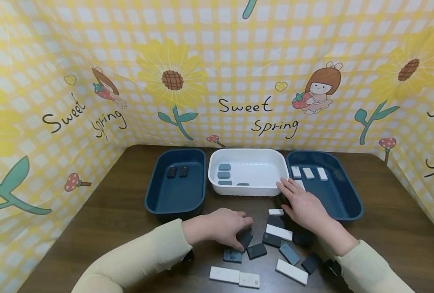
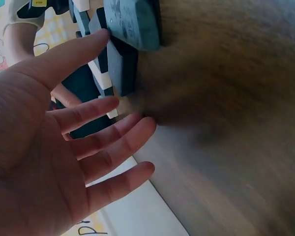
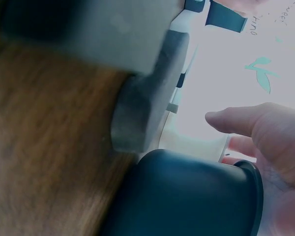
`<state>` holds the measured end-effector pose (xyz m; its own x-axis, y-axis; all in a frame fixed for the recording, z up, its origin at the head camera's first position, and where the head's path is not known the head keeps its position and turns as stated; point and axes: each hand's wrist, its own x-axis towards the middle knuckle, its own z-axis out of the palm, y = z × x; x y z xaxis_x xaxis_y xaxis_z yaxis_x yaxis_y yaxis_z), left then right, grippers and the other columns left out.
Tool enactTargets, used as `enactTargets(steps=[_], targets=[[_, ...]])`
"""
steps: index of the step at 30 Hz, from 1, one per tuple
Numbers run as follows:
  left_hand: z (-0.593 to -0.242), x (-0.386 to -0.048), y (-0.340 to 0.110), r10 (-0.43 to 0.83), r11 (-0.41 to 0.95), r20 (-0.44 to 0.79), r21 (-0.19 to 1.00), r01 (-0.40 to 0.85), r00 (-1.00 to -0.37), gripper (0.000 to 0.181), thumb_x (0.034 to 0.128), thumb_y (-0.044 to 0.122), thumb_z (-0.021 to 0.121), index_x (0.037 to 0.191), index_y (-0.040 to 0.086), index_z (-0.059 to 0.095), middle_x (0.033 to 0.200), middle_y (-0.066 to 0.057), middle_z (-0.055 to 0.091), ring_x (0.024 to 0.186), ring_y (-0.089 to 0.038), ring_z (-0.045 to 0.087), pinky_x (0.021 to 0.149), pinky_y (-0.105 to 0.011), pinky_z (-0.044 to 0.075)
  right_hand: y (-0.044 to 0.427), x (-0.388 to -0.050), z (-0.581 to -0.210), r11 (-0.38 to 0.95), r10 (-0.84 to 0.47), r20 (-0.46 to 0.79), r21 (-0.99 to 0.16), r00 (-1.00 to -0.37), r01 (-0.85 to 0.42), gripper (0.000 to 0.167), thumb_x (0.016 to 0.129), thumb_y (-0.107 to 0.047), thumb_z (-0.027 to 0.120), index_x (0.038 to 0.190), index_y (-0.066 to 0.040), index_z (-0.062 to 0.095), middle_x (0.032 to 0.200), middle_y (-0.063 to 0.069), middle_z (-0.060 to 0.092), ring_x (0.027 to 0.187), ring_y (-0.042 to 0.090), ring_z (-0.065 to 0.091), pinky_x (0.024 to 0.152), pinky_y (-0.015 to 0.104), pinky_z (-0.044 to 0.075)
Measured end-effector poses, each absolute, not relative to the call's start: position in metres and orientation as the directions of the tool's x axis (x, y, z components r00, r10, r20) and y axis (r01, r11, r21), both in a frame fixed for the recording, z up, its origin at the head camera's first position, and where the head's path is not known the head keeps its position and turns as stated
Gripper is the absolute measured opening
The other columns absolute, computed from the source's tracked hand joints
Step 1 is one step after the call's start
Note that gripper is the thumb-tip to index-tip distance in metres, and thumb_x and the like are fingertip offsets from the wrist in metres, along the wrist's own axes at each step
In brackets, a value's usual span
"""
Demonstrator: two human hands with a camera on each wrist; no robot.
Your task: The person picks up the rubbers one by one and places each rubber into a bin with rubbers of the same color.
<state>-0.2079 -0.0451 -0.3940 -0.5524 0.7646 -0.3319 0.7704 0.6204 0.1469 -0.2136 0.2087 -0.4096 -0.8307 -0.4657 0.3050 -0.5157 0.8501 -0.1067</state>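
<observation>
The dark block (image 1: 245, 241) nearest the left hand (image 1: 222, 226) is a small, flat rectangle, charcoal to near-black, plain-faced and straight-edged. It lies on the brown wooden table (image 1: 103, 232), turned at a slant beneath the thumb and index finger and partly covered by them. The left hand's fingers are loosely spread, the thumb well apart from them; whether the thumb touches the block cannot be told. Just beside it are a second dark block (image 1: 257, 251) of similar shape and a blue-grey block (image 1: 233, 256) with dark markings on its face. The right hand (image 1: 306, 205) is relaxed, its thumb apart from the fingers, which reach the white tray's (image 1: 247, 190) near right corner, next to the right-hand blue tray (image 1: 334, 197).
</observation>
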Motion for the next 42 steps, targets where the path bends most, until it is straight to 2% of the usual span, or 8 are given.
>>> enactTargets(steps=[7, 12, 18, 24, 33, 42], targets=[[-0.3944, -0.2062, -0.0428, 0.797, 0.578, -0.34, 0.191, 0.793, -0.499, 0.047, 0.0824, 0.039, 0.077, 0.124, 0.023, 0.062, 0.102, 0.006, 0.054, 0.079, -0.004, 0.051, 0.072, -0.019, 0.044, 0.2081, -0.2136, -0.4114, 0.855, -0.46, 0.298, -0.106, -0.837, -0.508, 0.063, 0.081, -0.012, 0.078, 0.137, 0.0, 0.052, 0.141, 0.02, 0.048, 0.13, 0.038, 0.044, 0.087, 0.049, 0.049], [-0.3923, -0.2048, -0.0451, 0.808, 0.563, -0.344, 0.213, 0.799, -0.478, 0.051, 0.0805, 0.037, 0.08, 0.126, 0.022, 0.064, 0.105, 0.006, 0.054, 0.082, -0.003, 0.051, 0.077, -0.018, 0.045, 0.2082, -0.214, -0.411, 0.856, -0.461, 0.299, -0.098, -0.835, -0.508, 0.063, 0.081, -0.012, 0.079, 0.137, 0.0, 0.053, 0.142, 0.02, 0.048, 0.13, 0.038, 0.044, 0.087, 0.048, 0.05], [-0.3908, -0.2048, -0.0453, 0.808, 0.565, -0.35, 0.229, 0.793, -0.474, 0.054, 0.0799, 0.036, 0.08, 0.128, 0.019, 0.064, 0.108, 0.006, 0.056, 0.084, -0.003, 0.052, 0.079, -0.019, 0.045, 0.209, -0.2153, -0.4115, 0.856, -0.464, 0.3, -0.092, -0.834, -0.509, 0.063, 0.081, -0.012, 0.078, 0.137, 0.001, 0.052, 0.142, 0.02, 0.048, 0.13, 0.038, 0.044, 0.087, 0.048, 0.05], [-0.3925, -0.2078, -0.0452, 0.808, 0.572, -0.343, 0.265, 0.776, -0.479, 0.048, 0.0826, 0.033, 0.078, 0.127, 0.02, 0.063, 0.111, 0.006, 0.057, 0.087, -0.004, 0.052, 0.082, -0.02, 0.045, 0.2094, -0.2159, -0.4129, 0.857, -0.461, 0.298, -0.096, -0.836, -0.507, 0.063, 0.081, -0.012, 0.078, 0.138, 0.0, 0.052, 0.142, 0.02, 0.048, 0.131, 0.038, 0.043, 0.088, 0.048, 0.049], [-0.397, -0.2081, -0.0497, 0.842, 0.527, -0.317, 0.312, 0.791, -0.436, 0.043, 0.0874, 0.023, 0.074, 0.129, 0.023, 0.063, 0.116, 0.004, 0.057, 0.092, -0.003, 0.052, 0.086, -0.02, 0.045, 0.2094, -0.215, -0.414, 0.855, -0.462, 0.301, -0.098, -0.834, -0.509, 0.062, 0.081, -0.012, 0.078, 0.137, 0.0, 0.053, 0.141, 0.02, 0.048, 0.13, 0.038, 0.044, 0.087, 0.048, 0.049], [-0.3999, -0.2069, -0.0494, 0.845, 0.526, -0.297, 0.306, 0.794, -0.445, 0.047, 0.0844, 0.015, 0.077, 0.129, 0.019, 0.063, 0.116, 0.004, 0.057, 0.091, -0.003, 0.052, 0.086, -0.019, 0.045, 0.2086, -0.2157, -0.4135, 0.855, -0.463, 0.309, -0.093, -0.831, -0.511, 0.063, 0.081, -0.012, 0.079, 0.137, 0.0, 0.053, 0.141, 0.021, 0.049, 0.13, 0.039, 0.044, 0.086, 0.049, 0.05]])
